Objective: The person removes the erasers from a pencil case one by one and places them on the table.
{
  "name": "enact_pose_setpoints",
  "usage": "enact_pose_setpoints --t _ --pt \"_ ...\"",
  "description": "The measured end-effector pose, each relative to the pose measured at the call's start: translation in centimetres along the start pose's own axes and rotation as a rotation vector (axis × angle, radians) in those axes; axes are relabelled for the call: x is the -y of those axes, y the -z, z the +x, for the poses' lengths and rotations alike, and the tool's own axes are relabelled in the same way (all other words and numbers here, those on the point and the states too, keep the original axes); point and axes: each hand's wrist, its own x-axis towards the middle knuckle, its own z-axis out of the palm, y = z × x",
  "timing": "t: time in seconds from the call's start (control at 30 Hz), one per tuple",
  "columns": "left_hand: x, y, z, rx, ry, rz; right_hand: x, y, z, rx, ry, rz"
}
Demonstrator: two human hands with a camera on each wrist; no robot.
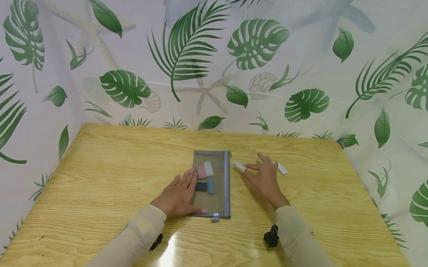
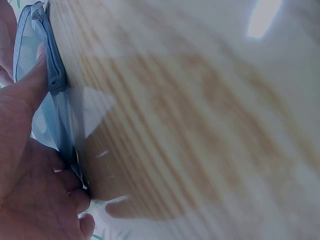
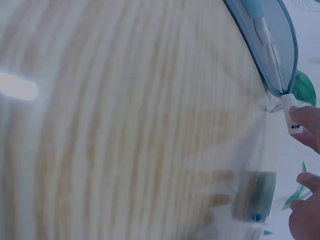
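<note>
A grey-blue mesh zip pouch (image 1: pixel 217 203) lies flat on the wooden table, with pink, white, dark and blue small blocks showing inside it. The left hand (image 1: pixel 178 194) rests on the pouch's left edge, fingers straight, thumb on its lower edge. Just right of the pouch, the right hand (image 1: pixel 264 179) pinches a small white block (image 1: pixel 239 166) between thumb and fingers. In the right wrist view that white block (image 3: pixel 291 114) appears beside the pouch's corner. Another white block (image 1: pixel 282 168) lies on the table behind the right hand's fingers.
The wooden table (image 1: pixel 124 156) runs back to a white cloth (image 1: pixel 186 111) printed with green leaves, which also hangs at both sides. A block with a blue mark (image 3: pixel 257 200) shows low in the right wrist view.
</note>
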Motion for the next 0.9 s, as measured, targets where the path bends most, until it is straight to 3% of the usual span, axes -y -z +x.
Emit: enact_pose_setpoints --t 0.9 --pt "-0.1 0.0 -0.1 -0.012 -0.002 0.007 -3.7 4.9 -2.1 -0.063 -0.123 0.0"
